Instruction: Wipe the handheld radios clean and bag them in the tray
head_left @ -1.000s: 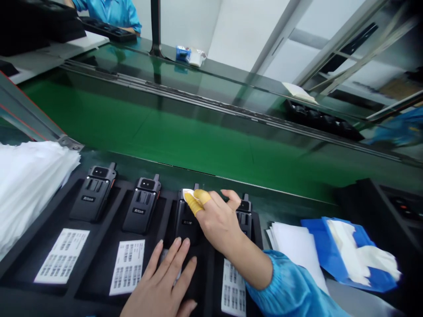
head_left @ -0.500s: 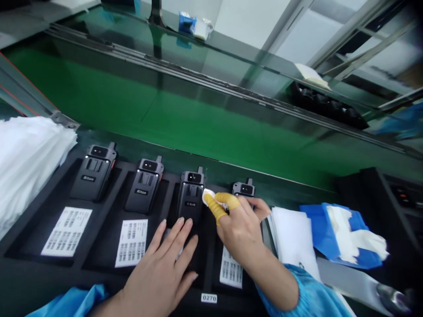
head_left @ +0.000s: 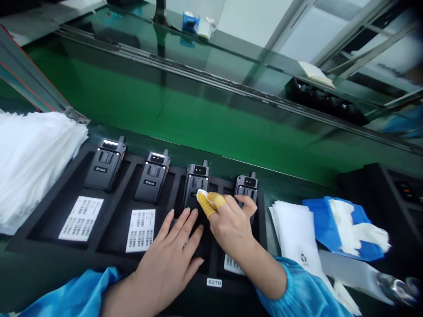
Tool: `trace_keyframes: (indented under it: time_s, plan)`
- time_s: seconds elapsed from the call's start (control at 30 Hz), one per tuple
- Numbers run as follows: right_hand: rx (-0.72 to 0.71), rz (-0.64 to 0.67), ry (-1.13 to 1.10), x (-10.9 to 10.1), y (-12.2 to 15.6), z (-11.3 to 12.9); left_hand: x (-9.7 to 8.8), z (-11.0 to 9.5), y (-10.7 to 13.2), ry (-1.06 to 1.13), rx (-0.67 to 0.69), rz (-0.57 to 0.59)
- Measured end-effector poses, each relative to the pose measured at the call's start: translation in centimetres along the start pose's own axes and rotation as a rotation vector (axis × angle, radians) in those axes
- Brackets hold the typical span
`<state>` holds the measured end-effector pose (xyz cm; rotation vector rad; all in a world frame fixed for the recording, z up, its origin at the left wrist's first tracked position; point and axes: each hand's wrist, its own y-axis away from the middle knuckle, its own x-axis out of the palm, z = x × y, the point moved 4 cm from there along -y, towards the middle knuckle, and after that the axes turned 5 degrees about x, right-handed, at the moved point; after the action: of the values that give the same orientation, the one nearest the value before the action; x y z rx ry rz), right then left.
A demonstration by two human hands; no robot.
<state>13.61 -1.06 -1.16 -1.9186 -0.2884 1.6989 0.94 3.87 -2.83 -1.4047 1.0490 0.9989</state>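
Observation:
A black foam tray [head_left: 46, 222] holds several black handheld radios standing in a row, each with a white barcode sheet [head_left: 81, 211] below it. My right hand [head_left: 231, 224], with yellow finger cots on two fingers, pinches a small white cloth [head_left: 202, 194] and presses it on the third radio [head_left: 197, 182]. My left hand [head_left: 172, 259] lies flat, fingers spread, on the tray just below that radio. The fourth radio [head_left: 246, 185] stands right behind my right hand.
A stack of white foam bags [head_left: 29, 163] lies at the left. White sheets [head_left: 294, 229] and a blue packet with white cloths [head_left: 343, 229] lie at the right. The green conveyor belt [head_left: 198, 119] runs behind the tray. A black tray [head_left: 324, 105] sits beyond it.
My right hand moved the cloth from the gap beside the third radio onto its body. My left hand stayed flat below it. The view tilted down slightly.

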Motion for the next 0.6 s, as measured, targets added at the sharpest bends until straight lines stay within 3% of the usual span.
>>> trace_keyframes:
  time_s: [0.17, 0.37, 0.6]
  plan:
    - [-0.038, -0.008, -0.004, 0.2, -0.5, 0.8, -0.1, 0.0, 0.0, -0.007, 0.019, 0.028]
    - [0.031, 0.016, 0.023, 0.1, 0.5, -0.2, -0.3, 0.1, 0.0, 0.013, 0.005, 0.027]
    - [-0.037, -0.010, 0.017, 0.4, -0.7, 1.2, -0.3, 0.0, -0.1, -0.019, 0.048, 0.033]
